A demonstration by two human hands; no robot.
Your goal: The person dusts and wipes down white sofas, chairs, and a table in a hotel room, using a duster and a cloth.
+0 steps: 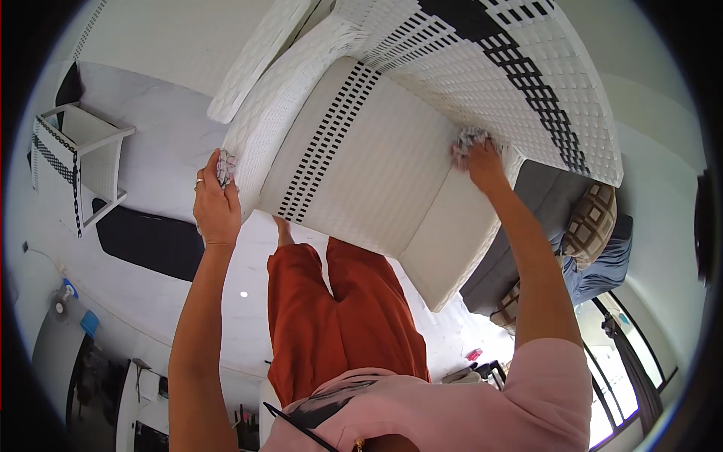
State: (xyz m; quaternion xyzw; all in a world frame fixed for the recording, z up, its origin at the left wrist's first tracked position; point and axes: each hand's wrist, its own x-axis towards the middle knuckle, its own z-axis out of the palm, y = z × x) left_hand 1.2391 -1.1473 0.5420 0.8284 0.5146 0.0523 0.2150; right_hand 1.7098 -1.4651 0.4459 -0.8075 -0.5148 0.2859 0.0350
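Observation:
A white woven armchair point(376, 143) with black patterned bands fills the upper middle of the view. My left hand point(217, 203) has its fingers wrapped round a crumpled patterned cloth point(225, 167), beside the outer side of the chair's left armrest point(263, 120). On the right, my right hand point(486, 164) presses a second crumpled cloth point(470, 138) against the chair, where the seat meets the woven backrest point(527, 83).
Further left stand a small white table point(98, 139) and a dark mat point(147, 239) on the pale floor. A grey sofa point(538, 203) with checked cushions point(590, 224) is at the right. Another white woven piece point(173, 38) is at the upper left.

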